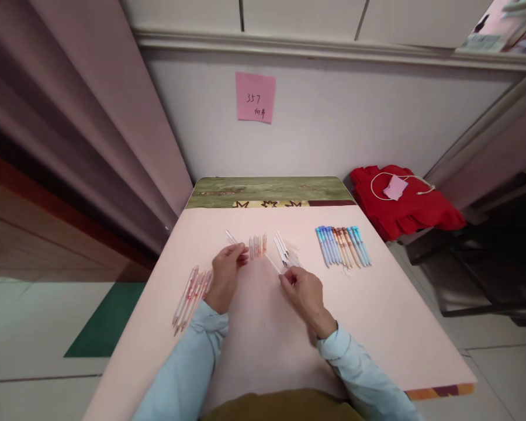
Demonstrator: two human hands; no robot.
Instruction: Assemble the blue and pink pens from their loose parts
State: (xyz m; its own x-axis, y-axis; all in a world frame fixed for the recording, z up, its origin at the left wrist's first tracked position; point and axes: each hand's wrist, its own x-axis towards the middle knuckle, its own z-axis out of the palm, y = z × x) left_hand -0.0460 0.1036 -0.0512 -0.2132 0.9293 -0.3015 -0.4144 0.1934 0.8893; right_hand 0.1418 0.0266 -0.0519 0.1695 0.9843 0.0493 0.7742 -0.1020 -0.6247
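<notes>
Grasping a thin white rod (273,264) in the right hand (303,290), just right of short patterned tubes (258,246). Apparently pinching a slender pale stick (230,235) in the left hand (225,273), left of the tubes. Could scatter the tubes by brushing the left hand against them. Could drop the rod by gripping only its end, or mix it among black-tipped refills (281,245) right of the tubes.

Soft, even light; faint shadow beside right cuff (329,344); edges stretched; clear tubes (258,246) slightly blurred.
</notes>
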